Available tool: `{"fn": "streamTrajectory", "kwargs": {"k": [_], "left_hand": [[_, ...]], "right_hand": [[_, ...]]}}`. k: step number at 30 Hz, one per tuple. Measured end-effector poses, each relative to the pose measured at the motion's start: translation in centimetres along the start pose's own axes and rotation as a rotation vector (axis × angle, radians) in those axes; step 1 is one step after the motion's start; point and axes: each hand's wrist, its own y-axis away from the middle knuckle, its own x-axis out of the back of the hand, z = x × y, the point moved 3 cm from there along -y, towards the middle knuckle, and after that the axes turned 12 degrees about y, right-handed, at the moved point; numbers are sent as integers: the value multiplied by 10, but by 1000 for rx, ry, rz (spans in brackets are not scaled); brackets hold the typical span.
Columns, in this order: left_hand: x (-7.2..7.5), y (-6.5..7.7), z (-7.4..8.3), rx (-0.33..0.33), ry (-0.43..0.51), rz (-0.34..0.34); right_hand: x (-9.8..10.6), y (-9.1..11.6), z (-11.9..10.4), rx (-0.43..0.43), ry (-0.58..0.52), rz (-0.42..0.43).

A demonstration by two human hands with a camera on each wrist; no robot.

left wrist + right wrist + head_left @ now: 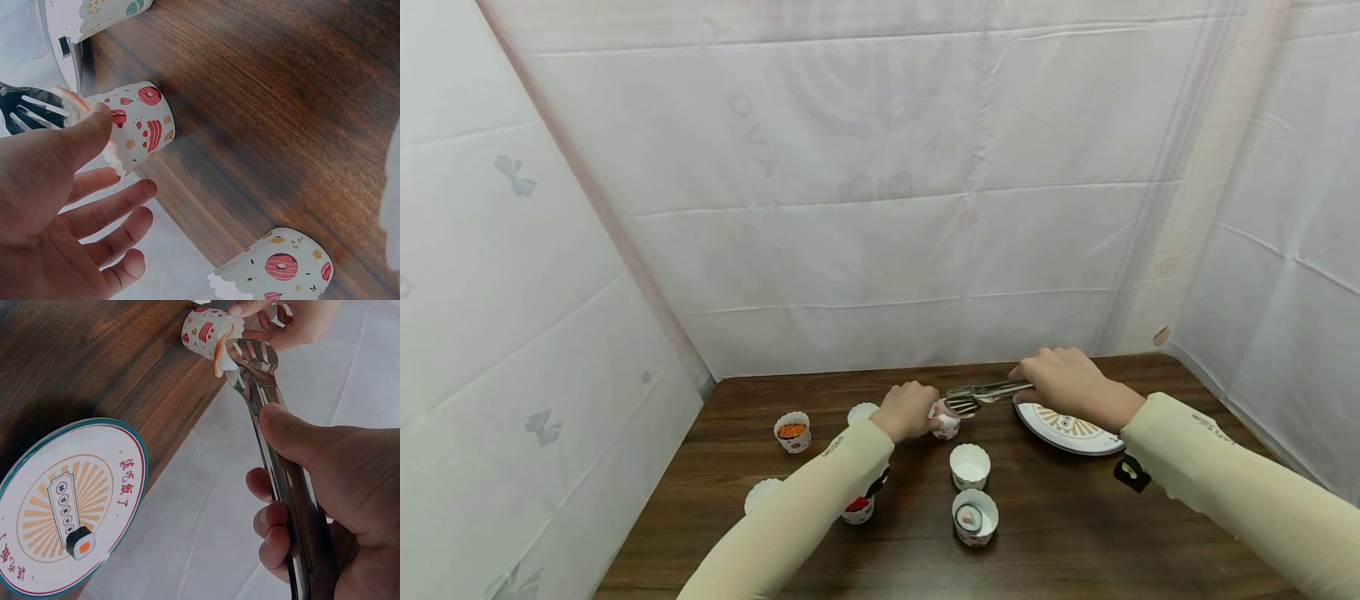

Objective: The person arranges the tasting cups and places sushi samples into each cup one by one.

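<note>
My left hand (908, 410) pinches a paper cup (140, 128) printed with red donuts and cakes, thumb and index finger at its scalloped rim, the other fingers spread loosely. In my right hand (1067, 385) is a pair of metal serving tongs (281, 462) with slotted heads, gripped along the handles. An orange-and-white food piece (221, 355) shows at the tongs' tips, at the mouth of that cup; whether it touches the cup inside, I cannot tell. Below the right hand lies a round plate (37, 440), bearing a sushi roll piece (81, 542) with an orange centre.
Toward me stand a white-lined cup (970, 467) and a cup holding a sushi roll (976, 518). On the left are a cup with orange bits (792, 432), another cup (762, 493) and one with red contents (858, 508) partly behind the left sleeve. White cloth (880, 250) hangs behind the table.
</note>
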Motion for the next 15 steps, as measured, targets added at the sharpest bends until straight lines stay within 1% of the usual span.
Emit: {"fn": "streamTrajectory", "kwargs": {"k": [9, 15], "left_hand": [[-1, -1, -1, -7, -9, -1], [-1, -1, -1, -2, -22, -2]], "right_hand": [[-1, 0, 2, -30, -11, -23], [0, 2, 6, -51, -26, -17]]}}
